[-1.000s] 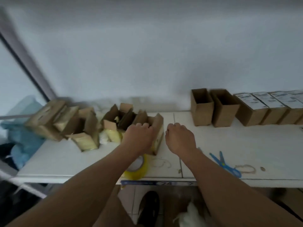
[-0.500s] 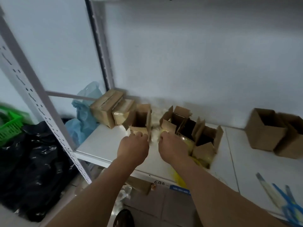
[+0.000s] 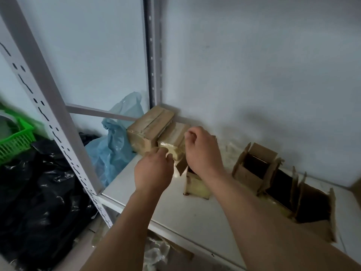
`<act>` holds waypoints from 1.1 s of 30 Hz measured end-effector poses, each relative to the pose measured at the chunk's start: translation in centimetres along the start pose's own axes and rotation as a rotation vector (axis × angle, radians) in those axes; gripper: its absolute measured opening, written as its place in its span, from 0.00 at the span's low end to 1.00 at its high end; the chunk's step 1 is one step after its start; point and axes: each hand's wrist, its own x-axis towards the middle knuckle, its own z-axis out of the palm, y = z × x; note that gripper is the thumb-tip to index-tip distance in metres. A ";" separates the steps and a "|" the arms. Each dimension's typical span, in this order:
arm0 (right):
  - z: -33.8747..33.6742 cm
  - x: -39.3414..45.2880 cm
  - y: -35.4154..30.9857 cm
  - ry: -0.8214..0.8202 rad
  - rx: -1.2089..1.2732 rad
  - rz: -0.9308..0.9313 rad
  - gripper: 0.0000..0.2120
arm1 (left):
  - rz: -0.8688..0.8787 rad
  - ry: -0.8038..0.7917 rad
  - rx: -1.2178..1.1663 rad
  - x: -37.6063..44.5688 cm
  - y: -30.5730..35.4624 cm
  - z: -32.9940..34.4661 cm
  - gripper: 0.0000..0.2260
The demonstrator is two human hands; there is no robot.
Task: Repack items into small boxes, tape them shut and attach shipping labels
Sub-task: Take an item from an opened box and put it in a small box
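Two tape-wrapped brown boxes lie at the shelf's back left corner: a larger one and a smaller one in front of it. My left hand curls its fingers on the smaller box's front lower edge. My right hand curls its fingers round that box's right upper edge. Under my right wrist stands an open small box with a raised flap, its inside hidden. To the right stand three more open brown boxes with dark insides.
The white shelf board ends at a perforated grey upright on the left. Beyond it lie a blue plastic bag, black plastic bags and a green basket. The wall is close behind.
The view has swung left and closer. Both hands have moved from the open boxes up to the smaller taped box at the back left and taken hold of it.
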 end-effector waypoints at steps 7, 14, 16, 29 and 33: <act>6.0 6.5 -3.6 -0.222 0.433 0.357 0.20 | -0.030 -0.053 -0.188 6.1 -2.7 2.7 0.13; 9.9 8.1 -1.8 -0.103 0.545 0.562 0.21 | -0.116 0.061 -0.312 6.9 -1.6 4.0 0.12; 9.9 8.0 -0.7 -0.049 0.511 0.570 0.17 | -0.129 0.013 -0.419 6.8 -1.2 5.2 0.12; 9.9 8.1 0.4 -0.211 0.521 0.729 0.34 | -0.440 0.004 -0.916 6.0 1.0 8.2 0.21; 9.7 8.3 1.2 -0.222 0.546 0.720 0.32 | -0.545 0.014 -0.958 6.0 1.1 7.7 0.18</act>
